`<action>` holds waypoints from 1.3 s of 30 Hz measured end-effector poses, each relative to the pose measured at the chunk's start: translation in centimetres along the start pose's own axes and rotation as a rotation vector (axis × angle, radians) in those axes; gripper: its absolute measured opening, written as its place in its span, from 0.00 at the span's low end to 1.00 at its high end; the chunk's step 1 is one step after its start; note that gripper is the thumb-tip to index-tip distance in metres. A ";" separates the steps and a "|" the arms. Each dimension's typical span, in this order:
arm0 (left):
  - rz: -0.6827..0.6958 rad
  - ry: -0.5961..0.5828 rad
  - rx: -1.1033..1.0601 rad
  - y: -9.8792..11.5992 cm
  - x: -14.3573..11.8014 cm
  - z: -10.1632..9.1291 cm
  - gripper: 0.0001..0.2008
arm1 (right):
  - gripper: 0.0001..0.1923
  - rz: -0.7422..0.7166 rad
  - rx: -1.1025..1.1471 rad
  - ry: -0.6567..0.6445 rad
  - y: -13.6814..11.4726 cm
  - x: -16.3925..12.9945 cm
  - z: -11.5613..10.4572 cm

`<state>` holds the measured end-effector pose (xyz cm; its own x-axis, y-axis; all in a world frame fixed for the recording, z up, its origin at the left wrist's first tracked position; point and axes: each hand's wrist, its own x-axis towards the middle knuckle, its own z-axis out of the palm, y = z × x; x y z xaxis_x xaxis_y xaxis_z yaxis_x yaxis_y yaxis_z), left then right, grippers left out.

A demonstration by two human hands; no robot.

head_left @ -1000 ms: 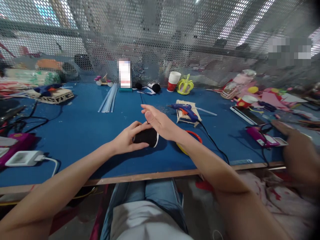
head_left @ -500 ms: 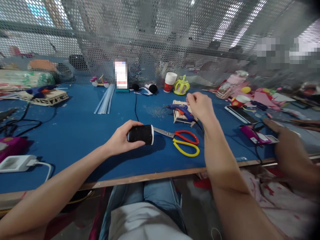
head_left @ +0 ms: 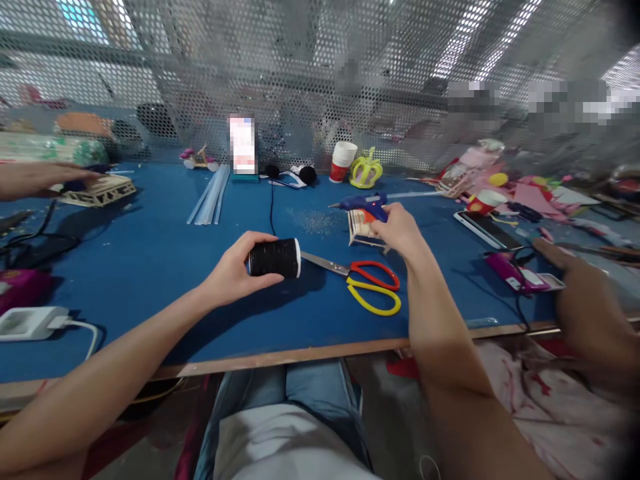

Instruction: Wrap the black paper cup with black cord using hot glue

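Note:
My left hand point(head_left: 243, 263) is wrapped round a spool of black thread point(head_left: 274, 258), held on its side just above the table with its white end facing right. A black strand runs from behind the spool toward the back. My right hand point(head_left: 397, 227) grips the handle of a blue glue gun point(head_left: 364, 202), whose nozzle points left and whose clear glue stick pokes out to the right. Under the gun stands a small wooden-stick rack point(head_left: 364, 233). Scissors point(head_left: 367, 283) with one red and one yellow handle lie between my hands, blades toward the spool.
Clear glue sticks point(head_left: 207, 200), a phone point(head_left: 243, 147), paper cups point(head_left: 343, 161) and a yellow-green crown-shaped piece point(head_left: 367, 170) line the back by the perforated screen. Another person's hand point(head_left: 45, 180) reaches in at left; a co-worker's arm point(head_left: 593, 287) rests at right near a lying phone point(head_left: 487, 230).
My right hand has closed on the glue gun's handle and raised it slightly off the rack. The spool has shifted a little left and up. Another person's hand has come in at left.

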<state>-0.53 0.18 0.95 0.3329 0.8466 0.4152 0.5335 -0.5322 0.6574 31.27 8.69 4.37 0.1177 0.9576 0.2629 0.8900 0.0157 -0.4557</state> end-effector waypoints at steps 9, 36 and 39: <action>-0.101 0.027 -0.148 -0.9 0.5 -0.4 0.28 | 0.13 -0.236 0.625 -0.326 -4.6 -5.0 -1.8; -0.205 0.077 -0.221 -2.0 0.9 -0.5 0.28 | 0.16 -0.523 0.115 -0.198 -6.6 -7.5 -0.4; -0.203 0.105 -0.207 -2.1 1.0 -0.5 0.28 | 0.17 -0.507 0.082 -0.204 -6.3 -7.6 -0.3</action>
<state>-1.70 2.10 0.33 0.1473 0.9367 0.3177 0.4078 -0.3501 0.8433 24.86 1.25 5.51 -0.4119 0.8602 0.3006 0.7747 0.5042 -0.3815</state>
